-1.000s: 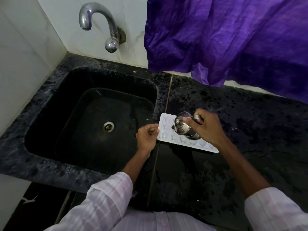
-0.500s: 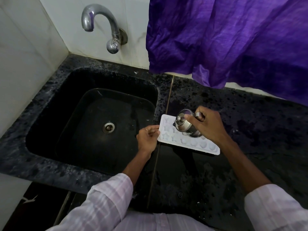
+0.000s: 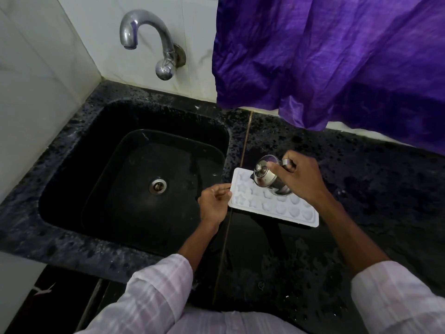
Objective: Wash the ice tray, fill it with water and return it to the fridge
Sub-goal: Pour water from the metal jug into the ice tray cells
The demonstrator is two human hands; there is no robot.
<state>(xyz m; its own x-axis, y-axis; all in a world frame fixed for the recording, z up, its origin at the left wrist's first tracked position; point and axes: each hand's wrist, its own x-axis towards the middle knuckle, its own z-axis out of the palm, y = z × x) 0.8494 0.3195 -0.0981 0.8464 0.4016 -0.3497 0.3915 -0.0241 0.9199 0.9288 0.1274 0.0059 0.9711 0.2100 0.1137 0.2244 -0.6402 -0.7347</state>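
A white ice tray (image 3: 281,208) with star and heart shaped cells lies flat on the black counter just right of the sink. My left hand (image 3: 214,203) pinches the tray's left edge. My right hand (image 3: 301,179) grips the handle of a small steel jug (image 3: 267,177) and holds it tilted over the tray's far left cells, its open lid swung back. The jug and my right hand hide some of the tray's far cells. I cannot make out a stream of water.
A black sink (image 3: 134,174) with a steel drain (image 3: 157,186) lies at the left, and a chrome tap (image 3: 149,42) juts from the white wall above it. A purple cloth (image 3: 325,56) hangs over the back of the wet black counter (image 3: 375,189).
The jug and both hands stay almost where they were over the tray; only the view has shifted slightly.
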